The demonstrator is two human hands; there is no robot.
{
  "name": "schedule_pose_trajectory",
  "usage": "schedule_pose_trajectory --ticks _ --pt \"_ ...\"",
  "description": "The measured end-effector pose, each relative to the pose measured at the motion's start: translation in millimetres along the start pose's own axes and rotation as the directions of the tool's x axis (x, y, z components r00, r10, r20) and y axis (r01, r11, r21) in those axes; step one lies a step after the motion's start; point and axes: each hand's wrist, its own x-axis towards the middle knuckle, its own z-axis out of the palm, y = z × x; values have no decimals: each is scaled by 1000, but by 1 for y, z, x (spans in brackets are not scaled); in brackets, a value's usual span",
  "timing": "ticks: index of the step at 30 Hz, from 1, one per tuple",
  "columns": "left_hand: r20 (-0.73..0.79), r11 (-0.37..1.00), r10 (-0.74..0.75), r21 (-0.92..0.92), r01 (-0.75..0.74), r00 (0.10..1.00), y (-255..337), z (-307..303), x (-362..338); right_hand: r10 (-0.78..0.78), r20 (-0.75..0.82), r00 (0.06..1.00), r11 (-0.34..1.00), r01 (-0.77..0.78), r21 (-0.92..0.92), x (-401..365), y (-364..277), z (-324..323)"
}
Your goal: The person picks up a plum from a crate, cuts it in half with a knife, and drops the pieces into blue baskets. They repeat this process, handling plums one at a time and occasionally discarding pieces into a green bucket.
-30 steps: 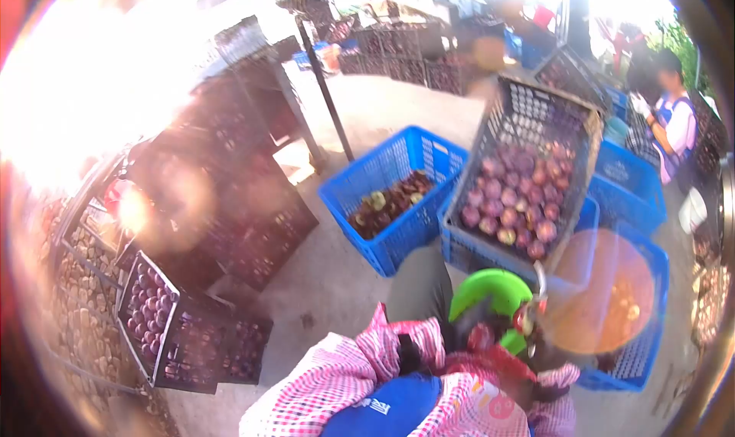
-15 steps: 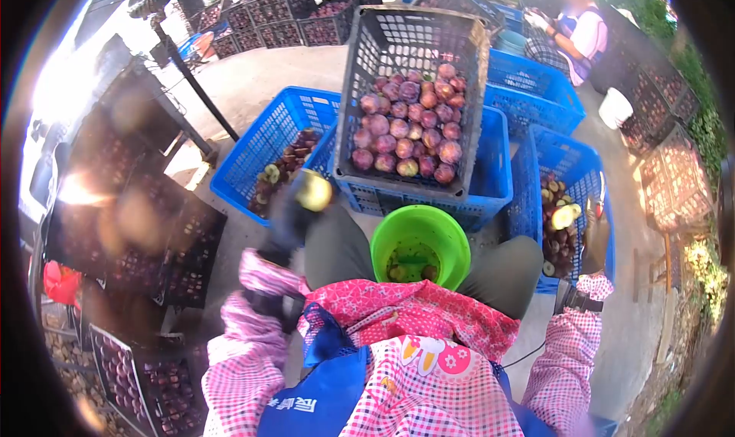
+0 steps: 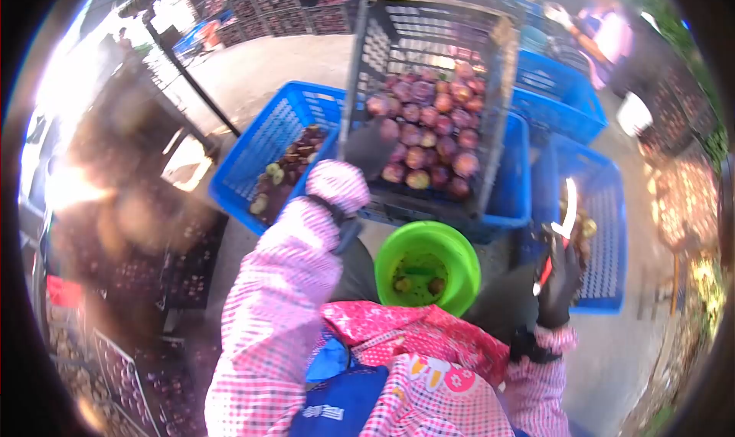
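Note:
My left hand (image 3: 373,152), in a dark glove, reaches into the black crate (image 3: 499,123) and touches the purple-red plums (image 3: 429,137) at its left side; its fingers are blurred. My right hand (image 3: 560,280), in a black glove, is closed around a knife (image 3: 566,211) with a red handle and a curved pale blade pointing up. It is over the near left part of the right blue crate (image 3: 609,230). Between my knees, the green bucket (image 3: 467,272) holds a few small pieces at its bottom. The black crate rests tilted on a blue crate (image 3: 514,173).
At the left, a blue crate (image 3: 230,180) contains cut plums (image 3: 287,169). Another blue crate (image 3: 566,104) is behind the black crate. A co-worker (image 3: 609,35) sits at the upper right near a white bucket (image 3: 634,115). Stacked fruit crates (image 3: 268,12) stand at the back.
My left hand has moved from above the left blue crate to the plums in the black crate, and the yellowish cut fruit near it no longer shows. My right hand has moved left with the knife.

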Motion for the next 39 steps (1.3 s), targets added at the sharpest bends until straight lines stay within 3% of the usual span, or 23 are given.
schedule_pose_trajectory --ticks 2,4,5,7,9,10,11,14,15,16,17,19,20,21,22,23,24,25,28,30,32,38,39 --pt "24 967 -248 69 246 968 -13 33 39 49 58 997 998 -50 23 -9 -7 15" --pt "-14 976 -156 150 157 988 -37 64 59 146 145 979 986 -157 63 -11 -6 21" --pt "99 974 17 223 -39 995 -78 109 78 155 130 979 983 -165 74 -13 -5 24" --pt "-48 975 -206 72 210 977 -46 94 68 163 122 979 980 -175 94 -16 4 27" --pt "-94 984 -88 145 101 992 -50 97 72 -22 65 998 996 27 -82 -17 19 34" --pt "-90 970 60 239 -37 994 -92 136 91 53 101 993 998 -51 -24 -15 10 38" --pt "-289 969 -109 181 166 951 -42 84 68 16 113 994 1000 -17 6 -11 2 46" --pt "36 958 -243 -148 245 969 -31 56 57 123 141 982 992 -124 -1 -17 8 46" --pt "118 712 -235 -655 253 965 -7 32 37 102 144 984 994 -106 20 -22 11 45" --pt "173 244 -156 -947 208 973 26 7 10 28 138 990 999 -22 -45 -23 13 47" --pt "274 217 -176 -926 309 946 27 -7 -4 -50 129 990 992 64 -111 -20 11 51" --pt "71 265 175 -964 22 982 -11 68 -20 -36 111 993 945 70 -321 -28 -20 66" --pt "359 -537 214 -734 416 909 16 38 -53 -18 119 993 872 74 -485 -34 -40 66" --pt "476 -646 246 -569 509 844 62 -17 -73 222 170 960 964 -190 -187 -33 -35 69" --pt "420 -619 144 -668 413 896 57 5 -96 -494 259 830 741 558 -374 -47 -29 75" --pt "360 -619 298 -633 466 884 70 -7 -120 87 324 942 996 -94 4 -53 -21 74" --pt "368 -571 254 -690 445 895 80 -7 -144 227 377 898 920 -325 220 -58 -16 80" --pt "496 -577 111 -673 462 861 93 -6 -161 281 354 892 891 -380 250 -67 -21 85" --pt "402 -573 310 -644 507 862 99 4 -195 0 422 906 989 -62 134 -86 -20 77" --pt "415 -545 152 -722 426 897 117 -3 -218 -59 428 902 998 61 9 -101 -23 73" --pt "459 -529 124 -720 450 880 122 2 -230 -307 349 885 922 368 -120 -112 -31 75" --pt "498 -673 290 -501 545 817 120 8 -233 -256 303 918 908 335 -250 -127 -37 74" --pt "352 -670 439 -484 562 826 114 15 -231 -238 317 918 910 325 -256 -129 -38 74"
